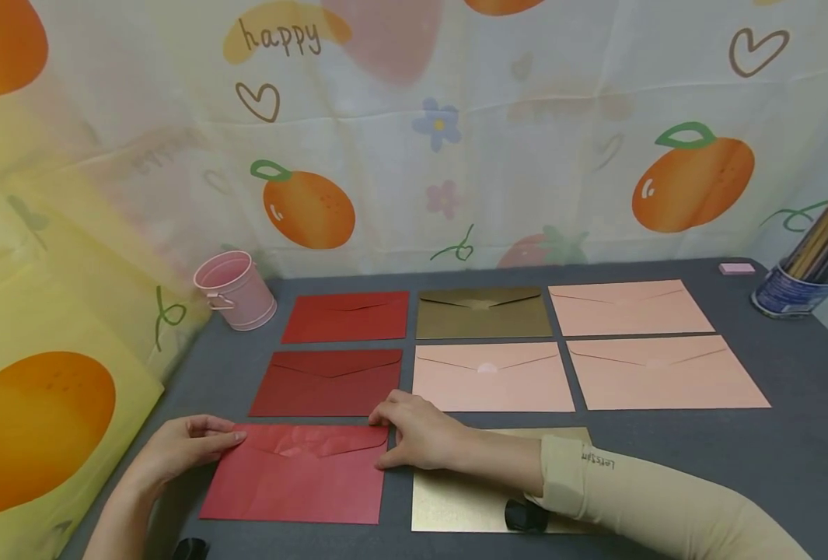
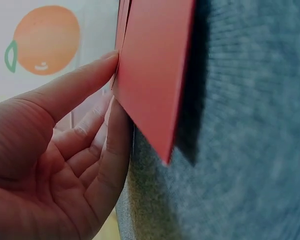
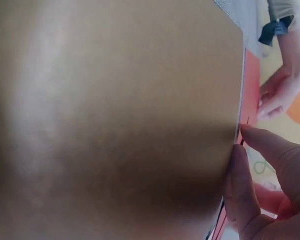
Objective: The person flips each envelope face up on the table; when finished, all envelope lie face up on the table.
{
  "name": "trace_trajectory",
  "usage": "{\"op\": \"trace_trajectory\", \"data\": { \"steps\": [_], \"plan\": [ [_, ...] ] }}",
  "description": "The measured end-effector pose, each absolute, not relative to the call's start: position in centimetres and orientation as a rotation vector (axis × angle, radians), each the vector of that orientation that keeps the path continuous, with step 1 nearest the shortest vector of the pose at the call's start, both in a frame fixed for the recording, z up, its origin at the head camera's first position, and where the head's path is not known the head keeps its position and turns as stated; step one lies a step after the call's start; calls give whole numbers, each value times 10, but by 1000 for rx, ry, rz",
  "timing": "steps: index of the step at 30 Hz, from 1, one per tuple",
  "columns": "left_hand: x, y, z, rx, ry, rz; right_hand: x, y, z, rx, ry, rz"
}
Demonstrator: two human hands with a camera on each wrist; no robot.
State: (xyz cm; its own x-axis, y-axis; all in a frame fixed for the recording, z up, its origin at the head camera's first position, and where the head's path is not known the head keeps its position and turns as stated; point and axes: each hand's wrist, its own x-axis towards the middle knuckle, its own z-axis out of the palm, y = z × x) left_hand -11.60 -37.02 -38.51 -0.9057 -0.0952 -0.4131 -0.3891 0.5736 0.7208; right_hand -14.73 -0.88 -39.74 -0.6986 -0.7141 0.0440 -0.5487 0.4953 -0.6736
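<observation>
A bright red envelope point(image 1: 295, 486), flap side up, lies nearest me at the left of the grey table. My left hand point(image 1: 176, 455) pinches its upper left corner, thumb on top. At its upper right corner, my right hand point(image 1: 420, 435) grips the edge between thumb and fingers. In the left wrist view the near part of the red envelope point(image 2: 152, 75) stands a little off the table, casting a shadow. A gold envelope point(image 1: 462, 502) lies under my right forearm, partly hidden by it; in the right wrist view this gold envelope point(image 3: 140, 90) fills most of the frame.
Behind lie a dark red envelope point(image 1: 326, 385), another red envelope point(image 1: 344, 319), an olive-gold envelope point(image 1: 483, 320) and several pink envelopes point(image 1: 494, 389). A pink bucket point(image 1: 235, 292) stands back left. Back right are a pencil holder point(image 1: 794, 292) and a pink eraser point(image 1: 736, 269).
</observation>
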Motion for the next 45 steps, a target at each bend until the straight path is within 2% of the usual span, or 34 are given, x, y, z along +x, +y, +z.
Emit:
{"op": "trace_trajectory", "data": {
  "steps": [9,13,17,23,28,33,37,41,45],
  "plan": [
    [-115,-365,-381,-343,2766,973,-150,3,-395,-985,2367,-1121],
    [-112,-340,-372,-225,2972,920,-148,19,-392,-958,2322,-1236],
    [-112,-298,-365,3,3101,1040,-146,43,-385,-934,2287,-1368],
    [-109,-224,-363,622,3007,1197,-137,90,-378,-980,2442,-1358],
    [-100,-178,-367,955,2737,941,-123,127,-378,-1027,2581,-1155],
    [-92,-155,-378,1186,2561,584,-106,159,-384,-1059,2537,-981],
    [-89,-149,-388,1285,2536,376,-94,179,-390,-1151,2545,-803],
    [-87,-149,-393,1279,2541,283,-87,193,-398,-1307,2588,-650],
    [-87,-148,-394,1274,2562,237,-83,202,-405,-1341,2609,-587]
  ]
}}
